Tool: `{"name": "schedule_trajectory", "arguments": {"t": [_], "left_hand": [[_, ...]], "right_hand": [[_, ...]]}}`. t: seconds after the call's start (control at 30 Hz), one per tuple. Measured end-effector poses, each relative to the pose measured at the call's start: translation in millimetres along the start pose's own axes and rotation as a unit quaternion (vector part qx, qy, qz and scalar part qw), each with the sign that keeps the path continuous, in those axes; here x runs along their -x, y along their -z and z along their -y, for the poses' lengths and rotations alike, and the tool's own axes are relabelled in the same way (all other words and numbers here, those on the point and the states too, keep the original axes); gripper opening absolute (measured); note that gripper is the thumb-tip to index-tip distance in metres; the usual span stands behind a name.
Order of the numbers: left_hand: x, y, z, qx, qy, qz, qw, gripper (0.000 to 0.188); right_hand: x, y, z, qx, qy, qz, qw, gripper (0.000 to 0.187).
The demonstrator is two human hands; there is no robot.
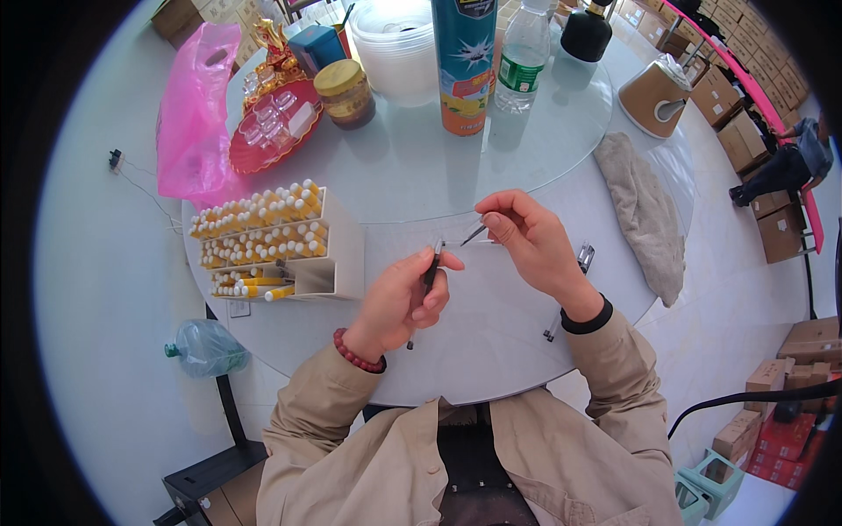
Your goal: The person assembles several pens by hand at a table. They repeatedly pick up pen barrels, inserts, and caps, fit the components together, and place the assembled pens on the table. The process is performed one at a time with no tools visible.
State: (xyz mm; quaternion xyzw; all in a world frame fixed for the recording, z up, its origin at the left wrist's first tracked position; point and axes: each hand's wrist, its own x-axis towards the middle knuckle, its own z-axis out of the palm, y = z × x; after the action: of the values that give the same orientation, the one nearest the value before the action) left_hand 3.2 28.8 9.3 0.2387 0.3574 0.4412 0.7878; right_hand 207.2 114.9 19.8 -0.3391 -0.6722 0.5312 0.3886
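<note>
My left hand [410, 294] is closed around a slim pen [432, 268] with a dark grip, its pale end pointing up and away from me. A little to the right, my right hand [531, 241] pinches a small dark pointed pen part [474, 234] between thumb and forefinger. Its tip points down toward the pen, and a small gap seems to separate them. A thin pale rod [469, 242] shows between the hands; whether it lies on the table or is held I cannot tell. Beside my right wrist lies a transparent pen with dark ends [585, 256], partly covered by my forearm.
Left of my hands stands a white compartment rack [347, 250] packed with yellow, white-capped sticks. Beyond are a pink plastic bag [197, 114], a red dish [263, 158], a jar [346, 95], a spray can [463, 70] and a water bottle [522, 61]. A grey towel [638, 210] lies right.
</note>
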Motion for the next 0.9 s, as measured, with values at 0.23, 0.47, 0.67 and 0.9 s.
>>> {"name": "schedule_trajectory", "arguments": {"t": [0.23,0.47,0.67,0.9], "left_hand": [[-1.7,-1.2,0.9,-0.086,0.038,0.015,0.995,0.043],[-0.2,-2.7,1.8,-0.111,0.048,0.025,0.992,0.043],[0.0,-6.1,-0.2,-0.108,0.04,0.016,0.993,0.042],[0.8,-8.0,2.6,-0.127,0.012,0.011,0.992,0.037]], "right_hand": [[-1.0,0.4,1.7,-0.022,0.006,0.027,0.999,0.018],[0.1,-0.5,1.9,-0.005,-0.019,0.089,0.996,0.017],[1.1,0.8,2.6,0.006,-0.016,0.12,0.993,0.016],[1.5,1.5,4.4,0.016,-0.037,0.116,0.992,0.014]]}}
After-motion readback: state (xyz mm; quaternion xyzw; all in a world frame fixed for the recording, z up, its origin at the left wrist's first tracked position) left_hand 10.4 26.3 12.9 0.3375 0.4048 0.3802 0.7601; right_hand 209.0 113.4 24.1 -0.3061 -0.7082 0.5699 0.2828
